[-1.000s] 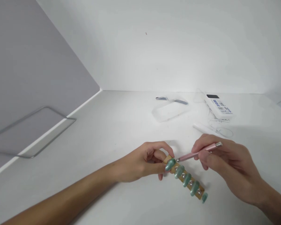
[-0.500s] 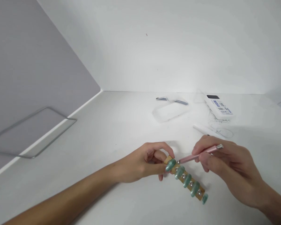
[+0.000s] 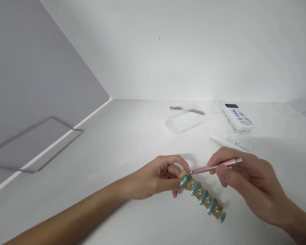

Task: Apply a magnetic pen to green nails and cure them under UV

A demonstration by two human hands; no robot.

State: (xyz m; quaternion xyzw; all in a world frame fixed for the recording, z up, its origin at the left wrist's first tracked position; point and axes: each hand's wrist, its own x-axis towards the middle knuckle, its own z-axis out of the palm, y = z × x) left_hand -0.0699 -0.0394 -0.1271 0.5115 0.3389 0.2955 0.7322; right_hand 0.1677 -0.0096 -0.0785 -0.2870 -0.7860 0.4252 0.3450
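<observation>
My left hand [image 3: 165,177] pinches the upper end of a narrow tan strip [image 3: 184,173] between thumb and fingers. Several glossy green false nails [image 3: 204,196] sit crosswise along it, with shiny silvery, bead-like spots [image 3: 200,192] between them. The strip slants down to the right above the white table. In my right hand [image 3: 247,183] is a slim pink pen-like tool [image 3: 204,169] with metal ends, gripped between thumb and fingers. Its tip is at the strip's upper edge, beside the first nail and close to my left fingertip; whether it touches is unclear.
Safety glasses [image 3: 186,109] with a clear strap lie toward the back of the table. A white labelled box [image 3: 238,117] is at the back right, with thin cords near it. A white stick-like item [image 3: 224,141] lies behind my right hand. A wire frame [image 3: 58,153] stands left.
The tool's tip has shifted slightly left and up along the strip, toward my left fingertip. My left hand and the strip have hardly moved.
</observation>
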